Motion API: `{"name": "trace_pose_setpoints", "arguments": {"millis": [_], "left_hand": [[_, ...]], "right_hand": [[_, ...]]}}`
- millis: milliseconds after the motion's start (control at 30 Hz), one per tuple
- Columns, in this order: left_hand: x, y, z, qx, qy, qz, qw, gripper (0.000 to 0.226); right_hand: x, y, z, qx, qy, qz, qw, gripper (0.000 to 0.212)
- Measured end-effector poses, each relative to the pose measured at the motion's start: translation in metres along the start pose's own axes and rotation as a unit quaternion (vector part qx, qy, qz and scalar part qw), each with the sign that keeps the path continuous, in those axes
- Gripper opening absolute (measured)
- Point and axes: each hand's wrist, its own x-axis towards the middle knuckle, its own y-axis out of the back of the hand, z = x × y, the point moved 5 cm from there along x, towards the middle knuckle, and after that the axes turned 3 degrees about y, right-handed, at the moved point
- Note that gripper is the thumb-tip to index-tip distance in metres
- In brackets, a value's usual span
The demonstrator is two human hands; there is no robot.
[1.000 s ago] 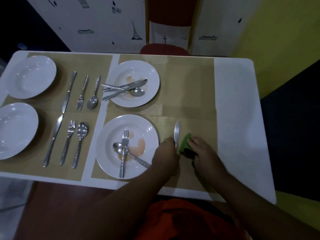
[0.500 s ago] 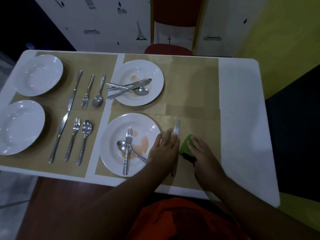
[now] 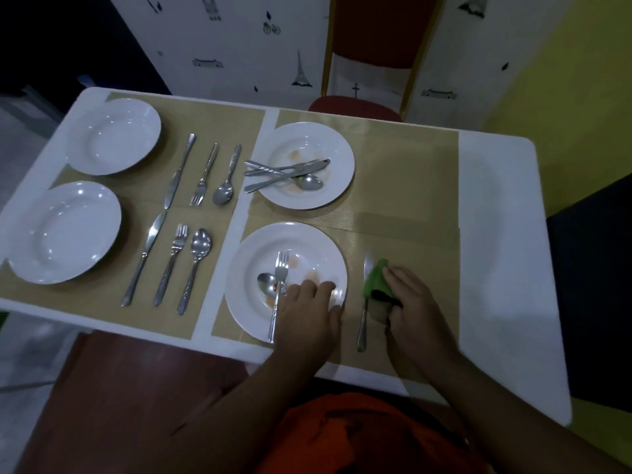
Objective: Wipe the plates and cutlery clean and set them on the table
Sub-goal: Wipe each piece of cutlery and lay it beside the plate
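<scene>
Nearest: left hand [image 3: 307, 313] over front of near plate [image 3: 260, 248], fingers bent down by handles of fork [image 3: 278, 285] and spoon [image 3: 267, 283] lying in it; can't tell whether pinching anything. Just beside, right hand [image 3: 417, 306], fingers and thumb clamped on bunched green cloth [image 3: 374, 280], touching knife [image 3: 362, 319] lying flat on placemat [image 3: 410, 200], right of that plate.

Handling, by judgement. Near plate: prob. ceramic, stiff, fairly heavy, breakable, smeared w/ orange sauce so maybe slick; best taken at rim, thumb on top, once cutlery is off. Fork, spoon, knife: thin steel, light, rigid, smooth, apt to slide & clatter; best pinched mid-handle, away from soiled ends & blade. Cloth: soft, easy to wrap round a handle.

Further back: far dirty plate [image 3: 338, 152] w/ crossed cutlery [image 3: 287, 169] on it, same stains. Left side: near clean plate [image 3: 65, 232], far clean plate [image 3: 113, 136], two rows of laid cutlery [image 3: 172, 265] straight on mats; approx. half done.

Surface: white table [image 3: 496, 268], flat; mats woven, some grip. Beyond: red chair [image 3: 355, 104], white wall [image 3: 222, 46] w/ small stickers, yellow wall [image 3: 564, 80] at right. Dim light.
</scene>
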Motion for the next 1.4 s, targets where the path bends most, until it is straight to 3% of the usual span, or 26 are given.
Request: {"name": "trace_pose_setpoints", "arguments": {"millis": [200, 367, 533, 700, 767, 867, 900, 967, 1033, 1133, 1200, 1267, 1300, 1400], "left_hand": [[-0.01, 0.013, -0.05, -0.092, 0.118, 0.018, 0.989, 0.015], [0.002, 0.013, -0.081, -0.178, 0.253, -0.033, 0.95, 0.024], [0.008, 0.011, -0.087, -0.206, 0.274, -0.069, 0.937, 0.026], [0.007, 0.017, -0.097, -0.295, 0.284, -0.092, 0.907, 0.023], [0.003, 0.019, -0.102, -0.369, 0.313, -0.123, 0.867, 0.016], [-0.008, 0.025, -0.098, -0.566, 0.359, -0.182, 0.719, 0.019], [-0.01, 0.029, -0.097, -0.601, 0.356, -0.194, 0.689, 0.021], [-0.012, 0.034, -0.098, -0.628, 0.344, -0.208, 0.666, 0.022], [-0.015, 0.037, -0.101, -0.622, 0.347, -0.219, 0.667, 0.019], [-0.022, 0.035, -0.107, -0.597, 0.354, -0.22, 0.685, 0.018], [-0.02, 0.038, -0.112, -0.552, 0.333, -0.202, 0.738, 0.017], [-0.015, 0.044, -0.12, -0.465, 0.304, -0.182, 0.811, 0.013], [-0.012, 0.046, -0.123, -0.436, 0.297, -0.174, 0.832, 0.013], [-0.004, 0.05, -0.124, -0.456, 0.315, -0.173, 0.814, 0.014]], "right_hand": [[0.02, -0.021, -0.051, 0.006, 0.061, -0.027, 0.998, 0.068], [0.023, -0.049, -0.082, 0.002, 0.114, -0.089, 0.989, 0.065], [0.023, -0.067, -0.093, -0.003, 0.102, -0.121, 0.987, 0.067], [0.026, -0.066, -0.098, 0.016, 0.074, -0.098, 0.992, 0.066], [0.029, -0.063, -0.103, 0.03, 0.071, -0.075, 0.994, 0.066], [0.031, -0.067, -0.117, 0.027, 0.12, -0.094, 0.988, 0.068], [0.03, -0.071, -0.121, 0.02, 0.145, -0.115, 0.983, 0.068], [0.029, -0.078, -0.126, -0.006, 0.183, -0.145, 0.972, 0.065], [0.036, -0.078, -0.121, -0.033, 0.182, -0.146, 0.972, 0.054], [0.054, -0.072, -0.103, -0.041, 0.095, -0.135, 0.985, 0.061], [0.064, -0.062, -0.098, -0.019, 0.039, -0.087, 0.995, 0.066], [0.067, -0.054, -0.104, 0.007, 0.033, -0.033, 0.999, 0.064], [0.065, -0.053, -0.11, 0.016, 0.047, -0.022, 0.999, 0.064], [0.052, -0.063, -0.134, 0.005, 0.128, -0.05, 0.99, 0.06]]}}
